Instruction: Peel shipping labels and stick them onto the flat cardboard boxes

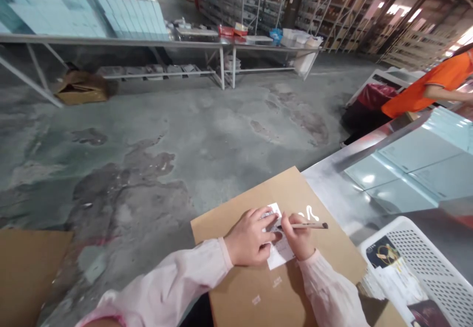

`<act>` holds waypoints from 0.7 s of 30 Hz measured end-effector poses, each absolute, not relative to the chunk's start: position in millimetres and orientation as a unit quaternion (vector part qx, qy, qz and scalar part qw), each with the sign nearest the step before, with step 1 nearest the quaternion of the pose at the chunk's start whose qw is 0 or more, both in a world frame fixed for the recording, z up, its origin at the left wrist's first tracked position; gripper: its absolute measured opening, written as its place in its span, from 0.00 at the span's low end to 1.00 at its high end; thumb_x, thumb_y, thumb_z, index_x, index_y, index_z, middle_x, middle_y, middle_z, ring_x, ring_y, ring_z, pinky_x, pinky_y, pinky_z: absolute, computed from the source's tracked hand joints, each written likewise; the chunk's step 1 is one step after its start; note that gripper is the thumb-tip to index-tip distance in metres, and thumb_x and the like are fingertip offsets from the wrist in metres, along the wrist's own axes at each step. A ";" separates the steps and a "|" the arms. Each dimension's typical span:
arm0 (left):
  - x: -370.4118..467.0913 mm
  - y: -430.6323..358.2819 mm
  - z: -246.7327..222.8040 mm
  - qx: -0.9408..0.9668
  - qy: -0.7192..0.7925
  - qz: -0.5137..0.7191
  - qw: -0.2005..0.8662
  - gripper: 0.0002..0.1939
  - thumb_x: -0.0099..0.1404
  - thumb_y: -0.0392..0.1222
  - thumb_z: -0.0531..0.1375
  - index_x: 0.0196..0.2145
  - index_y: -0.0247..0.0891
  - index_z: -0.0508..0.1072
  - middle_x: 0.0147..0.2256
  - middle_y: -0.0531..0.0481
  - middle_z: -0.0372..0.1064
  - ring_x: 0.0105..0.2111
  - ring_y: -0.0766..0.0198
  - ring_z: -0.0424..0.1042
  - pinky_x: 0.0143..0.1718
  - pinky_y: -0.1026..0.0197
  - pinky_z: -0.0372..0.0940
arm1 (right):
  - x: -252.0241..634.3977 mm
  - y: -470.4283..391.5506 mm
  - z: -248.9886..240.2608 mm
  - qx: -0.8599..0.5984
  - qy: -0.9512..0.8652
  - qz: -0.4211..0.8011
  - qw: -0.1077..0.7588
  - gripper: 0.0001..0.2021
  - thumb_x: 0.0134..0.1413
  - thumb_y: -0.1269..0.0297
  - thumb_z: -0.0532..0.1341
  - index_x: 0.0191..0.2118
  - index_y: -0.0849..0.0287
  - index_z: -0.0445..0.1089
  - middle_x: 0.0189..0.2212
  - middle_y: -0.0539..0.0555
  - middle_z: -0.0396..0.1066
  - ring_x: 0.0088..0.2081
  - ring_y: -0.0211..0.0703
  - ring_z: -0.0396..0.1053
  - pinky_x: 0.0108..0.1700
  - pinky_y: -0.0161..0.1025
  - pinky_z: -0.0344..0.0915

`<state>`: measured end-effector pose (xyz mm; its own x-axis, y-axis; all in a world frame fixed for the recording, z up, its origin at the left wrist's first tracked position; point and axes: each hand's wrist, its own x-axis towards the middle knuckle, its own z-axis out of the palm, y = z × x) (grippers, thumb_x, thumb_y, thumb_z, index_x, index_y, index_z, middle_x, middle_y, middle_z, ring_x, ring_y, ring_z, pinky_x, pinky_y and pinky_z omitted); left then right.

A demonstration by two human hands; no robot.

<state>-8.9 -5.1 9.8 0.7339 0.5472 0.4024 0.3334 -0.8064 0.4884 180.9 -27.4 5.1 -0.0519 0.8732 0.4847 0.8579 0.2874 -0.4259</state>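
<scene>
A cardboard box [254,297] is in front of me, with a white printed paper slip [281,259] lying on its top. My left hand [248,238] rests on the slip, its fingers spread over the barcode end. In my right hand [300,238] is a pen [313,226], pinched between thumb and fingers. The pen's dark-capped end points right, and its tip, partly hidden by the fingers, is close to the slip. White curved marks [313,213] show on the cardboard beyond my right hand.
A white perforated basket [430,260] holding papers stands at the lower right. Behind it, pale blue boxes [424,149] cover a metal table [332,189]. An orange-shirted person [428,88] works there. More cardboard [29,268] lies lower left; a long table [192,45] crosses the back.
</scene>
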 end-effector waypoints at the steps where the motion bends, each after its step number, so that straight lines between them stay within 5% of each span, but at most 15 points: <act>1: -8.8 -5.2 9.7 0.911 0.242 0.272 0.195 0.15 0.56 0.39 0.59 0.42 0.46 0.76 0.53 0.45 0.65 0.57 0.47 0.57 0.54 0.47 0.56 | 182.6 -27.5 5.1 -0.584 -0.744 0.003 0.325 0.18 0.61 0.63 0.51 0.21 0.59 0.66 0.14 0.48 0.62 0.18 0.33 0.58 0.22 0.34 0.53; 12: -7.9 -5.3 8.9 0.910 0.244 0.274 0.194 0.16 0.55 0.38 0.59 0.42 0.47 0.76 0.53 0.46 0.65 0.57 0.48 0.57 0.54 0.47 0.56 | 175.1 -26.6 4.0 -0.605 -0.697 0.016 0.385 0.21 0.60 0.63 0.53 0.16 0.58 0.56 0.12 0.45 0.57 0.16 0.31 0.56 0.20 0.33 0.53; 21: -8.2 -5.4 7.6 0.908 0.241 0.285 0.190 0.16 0.55 0.38 0.59 0.42 0.47 0.76 0.52 0.46 0.66 0.57 0.48 0.57 0.53 0.47 0.57 | 179.7 -27.0 -0.1 -0.592 -0.716 0.020 0.370 0.20 0.61 0.62 0.52 0.18 0.59 0.61 0.12 0.46 0.57 0.16 0.31 0.57 0.21 0.33 0.52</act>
<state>-8.2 -5.4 7.6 0.7216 0.5459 0.4258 0.3295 -0.8117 0.4823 179.7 -27.0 -0.1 -0.0258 0.8622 0.5058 0.8319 0.2991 -0.4674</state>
